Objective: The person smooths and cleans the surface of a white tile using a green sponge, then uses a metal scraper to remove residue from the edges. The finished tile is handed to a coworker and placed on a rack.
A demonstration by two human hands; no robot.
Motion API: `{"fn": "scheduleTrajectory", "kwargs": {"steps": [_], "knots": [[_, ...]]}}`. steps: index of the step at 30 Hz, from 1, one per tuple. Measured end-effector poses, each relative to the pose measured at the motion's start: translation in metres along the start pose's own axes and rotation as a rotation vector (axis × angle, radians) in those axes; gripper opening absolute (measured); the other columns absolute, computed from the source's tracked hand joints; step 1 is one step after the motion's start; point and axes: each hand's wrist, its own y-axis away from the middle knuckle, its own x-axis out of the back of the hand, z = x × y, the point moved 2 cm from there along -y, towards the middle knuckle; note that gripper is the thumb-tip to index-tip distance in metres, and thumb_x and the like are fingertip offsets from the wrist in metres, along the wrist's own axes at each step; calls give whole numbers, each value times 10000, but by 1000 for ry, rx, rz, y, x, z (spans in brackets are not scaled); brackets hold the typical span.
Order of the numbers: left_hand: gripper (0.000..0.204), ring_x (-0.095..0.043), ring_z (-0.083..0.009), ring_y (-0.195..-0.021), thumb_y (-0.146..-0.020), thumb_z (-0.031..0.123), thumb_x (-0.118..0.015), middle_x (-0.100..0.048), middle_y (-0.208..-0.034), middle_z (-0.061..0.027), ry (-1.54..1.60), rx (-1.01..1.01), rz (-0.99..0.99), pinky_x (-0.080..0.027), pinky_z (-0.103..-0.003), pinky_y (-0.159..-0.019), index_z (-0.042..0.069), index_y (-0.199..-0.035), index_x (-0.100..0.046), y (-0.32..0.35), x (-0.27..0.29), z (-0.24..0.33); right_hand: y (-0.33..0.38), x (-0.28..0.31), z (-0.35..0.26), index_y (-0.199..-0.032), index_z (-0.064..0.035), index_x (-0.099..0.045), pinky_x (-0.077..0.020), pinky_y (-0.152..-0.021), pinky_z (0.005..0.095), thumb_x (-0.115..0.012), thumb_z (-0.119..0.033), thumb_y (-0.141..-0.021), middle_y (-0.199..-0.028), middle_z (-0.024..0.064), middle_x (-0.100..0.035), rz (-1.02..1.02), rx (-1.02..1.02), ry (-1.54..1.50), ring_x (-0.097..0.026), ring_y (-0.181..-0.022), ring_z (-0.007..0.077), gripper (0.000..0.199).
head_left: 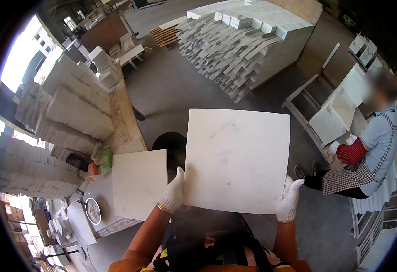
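Note:
A square white marble tile (pixel 237 158) with faint grey veins and a few dark specks is held up in front of me, its broad face toward me. My left hand (pixel 174 190), in a white knit glove, grips the tile's left edge near the lower corner. On the opposite edge, also low down, my gloved right hand (pixel 290 198) has hold of it. The fingers of both hands are partly hidden behind the tile. A second white tile (pixel 139 183) lies flat on the workbench just left of my left hand.
Stacked tiles (pixel 78 113) line the workbench (pixel 128 122) at left, near a white bowl (pixel 93 211), a green container (pixel 106 158) and an orange box (pixel 92 170). A big tile pile (pixel 235 50) stands ahead. At right, a co-worker (pixel 366 149) in a checked apron handles tiles beside a metal rack (pixel 305 102).

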Motion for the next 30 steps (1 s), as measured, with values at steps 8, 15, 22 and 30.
{"fn": "scheduleTrajectory", "kwargs": {"steps": [8,15,22,30], "knots": [[916,-524,-255,-1284,-994,714,-258,-520,-1440,-140,-204,26,-210,-437,-400,-1059,-51,-1486,-365,-34,-39,-16,-20,46,-6,-1415,73,-461,-403,-1107,378,-220,-749,-974,-1404,154,-547,127,-70,-119,-526,-1281,236,964],[876,-499,-263,-1310,-998,710,-247,-505,-1458,-121,-174,102,-129,-412,-410,-1090,5,-1504,-367,-71,-48,-20,-39,46,-14,-1415,85,-453,-399,-1093,365,-236,-763,-963,-1397,153,-558,148,-41,-28,-537,-1266,228,985],[715,-549,-177,-1180,-1019,631,-403,-587,-1310,-38,-210,-26,-57,-448,-345,-1021,35,-1398,-508,-113,-69,-10,-74,43,-18,-1405,78,-468,-414,-1082,377,-220,-721,-993,-1363,158,-583,250,4,57,-554,-1248,234,932],[766,-558,-218,-1192,-1012,671,-340,-570,-1347,-89,-263,127,-77,-476,-375,-994,46,-1433,-475,-194,-80,21,-125,22,-30,-1401,75,-474,-432,-1067,373,-196,-710,-1003,-1353,153,-591,283,-2,65,-571,-1230,222,924]]}}
